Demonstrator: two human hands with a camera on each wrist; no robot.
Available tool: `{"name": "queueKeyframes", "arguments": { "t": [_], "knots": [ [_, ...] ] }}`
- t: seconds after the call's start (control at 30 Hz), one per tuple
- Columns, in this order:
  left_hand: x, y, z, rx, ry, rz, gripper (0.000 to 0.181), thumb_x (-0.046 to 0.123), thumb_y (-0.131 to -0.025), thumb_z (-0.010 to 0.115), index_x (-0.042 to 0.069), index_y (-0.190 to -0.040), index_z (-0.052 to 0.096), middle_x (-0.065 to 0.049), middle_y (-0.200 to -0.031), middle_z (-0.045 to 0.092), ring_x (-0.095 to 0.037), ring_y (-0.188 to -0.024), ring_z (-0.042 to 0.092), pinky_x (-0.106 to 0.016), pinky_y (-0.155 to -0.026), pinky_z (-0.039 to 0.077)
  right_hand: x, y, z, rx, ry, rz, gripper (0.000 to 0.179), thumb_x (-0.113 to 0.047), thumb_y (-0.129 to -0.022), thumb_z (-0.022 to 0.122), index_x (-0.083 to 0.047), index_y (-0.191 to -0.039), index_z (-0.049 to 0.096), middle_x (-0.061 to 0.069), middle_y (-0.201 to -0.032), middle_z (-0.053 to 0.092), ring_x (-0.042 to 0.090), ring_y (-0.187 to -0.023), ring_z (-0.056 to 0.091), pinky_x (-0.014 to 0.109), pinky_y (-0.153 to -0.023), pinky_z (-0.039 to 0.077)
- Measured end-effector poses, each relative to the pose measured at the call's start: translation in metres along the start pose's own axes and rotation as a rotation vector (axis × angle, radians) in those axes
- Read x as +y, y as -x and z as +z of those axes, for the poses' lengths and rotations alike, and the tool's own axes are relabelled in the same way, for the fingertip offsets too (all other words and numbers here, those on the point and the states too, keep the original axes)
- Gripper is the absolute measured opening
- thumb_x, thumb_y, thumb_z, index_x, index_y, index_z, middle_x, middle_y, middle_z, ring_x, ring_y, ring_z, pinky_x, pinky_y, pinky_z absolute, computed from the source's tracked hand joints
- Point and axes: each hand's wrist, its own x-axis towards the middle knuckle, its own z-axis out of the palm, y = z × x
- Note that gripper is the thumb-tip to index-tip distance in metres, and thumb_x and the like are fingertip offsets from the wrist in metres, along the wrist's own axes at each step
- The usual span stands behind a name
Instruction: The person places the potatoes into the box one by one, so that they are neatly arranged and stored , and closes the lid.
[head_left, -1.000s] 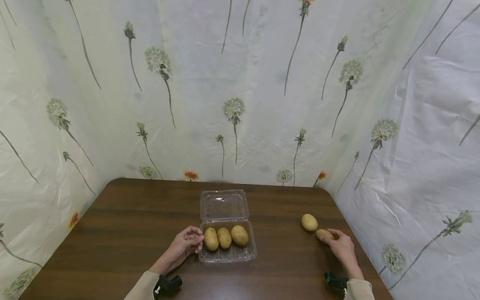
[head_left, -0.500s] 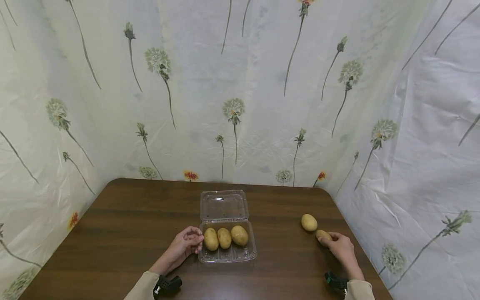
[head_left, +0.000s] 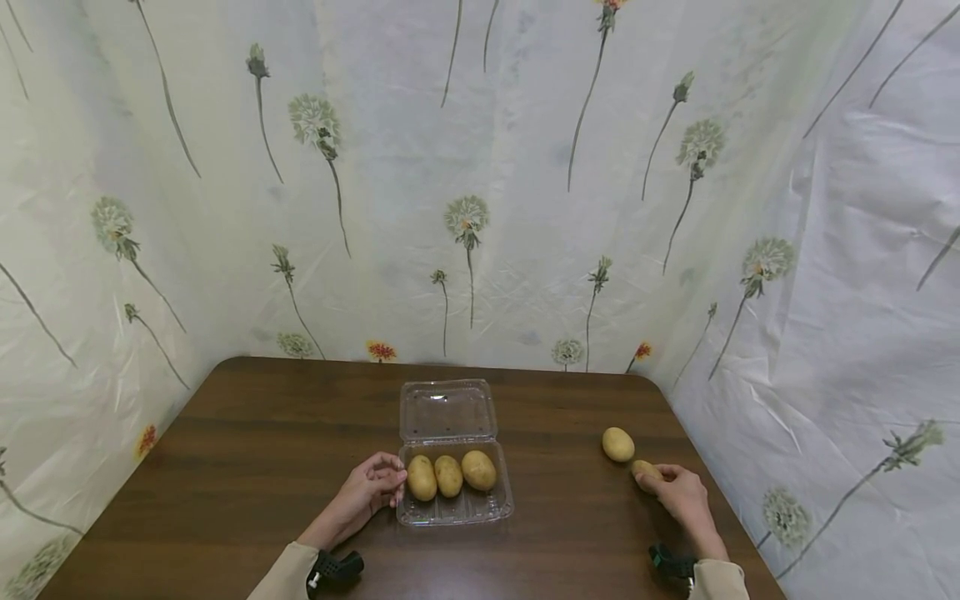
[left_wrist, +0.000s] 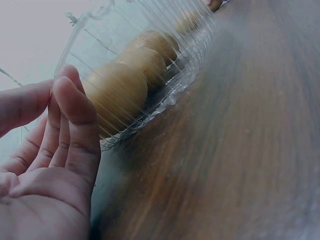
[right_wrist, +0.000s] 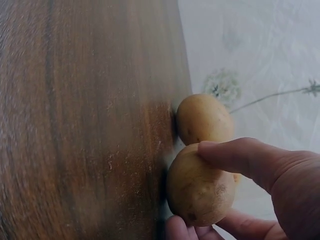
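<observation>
Thumb and fingertips together, a person's left hand point(head_left: 371, 486) pinches the left side of one open clear container point(head_left: 474, 510) bearing three potatoes point(head_left: 448, 476) on a brown desk point(head_left: 300, 425); the right hand point(head_left: 686, 497), curled, grips a fourth potato point(right_wrist: 199, 190) near the desk's right edge, just beside a fifth potato point(head_left: 618, 445).

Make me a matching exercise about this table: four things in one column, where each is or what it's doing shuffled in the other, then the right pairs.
1. right hand
2. three potatoes
3. left hand
4. lid

A. pinching the edge of the clear base
B. open, behind the base
C. gripping the nearer loose potato
D. lying in the base

Pairs: 1-C, 2-D, 3-A, 4-B
</observation>
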Motion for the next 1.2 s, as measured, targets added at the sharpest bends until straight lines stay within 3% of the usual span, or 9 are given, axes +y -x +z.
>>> {"name": "queueKeyframes", "arguments": {
  "t": [0.97, 1.2],
  "knots": [
    [0.0000, 0.0014, -0.0005, -0.067, 0.006, 0.063, 0.012, 0.006, -0.098, 0.053, 0.006, -0.109, 0.047, 0.002, -0.079, 0.064, -0.009, -0.068, 0.059, -0.022, -0.061, 0.048, -0.0024, 0.0012, 0.0050, 0.002, -0.055, 0.041, 0.065, -0.044, -0.087, 0.067, 0.009, -0.122, 0.056, 0.027, -0.114, 0.062, 0.035, -0.095, 0.062, 0.044, -0.077, 0.051],
    [0.0001, 0.0006, 0.0003, -0.020, 0.004, 0.028, 0.015, 0.008, -0.097, 0.056, 0.006, -0.108, 0.046, 0.002, -0.077, 0.063, -0.010, -0.067, 0.058, -0.023, -0.061, 0.048, -0.0061, 0.0029, 0.0057, -0.005, -0.070, 0.039, 0.065, -0.044, -0.087, 0.067, 0.009, -0.123, 0.055, 0.029, -0.117, 0.061, 0.035, -0.093, 0.064, 0.043, -0.076, 0.051]
  ]
}}
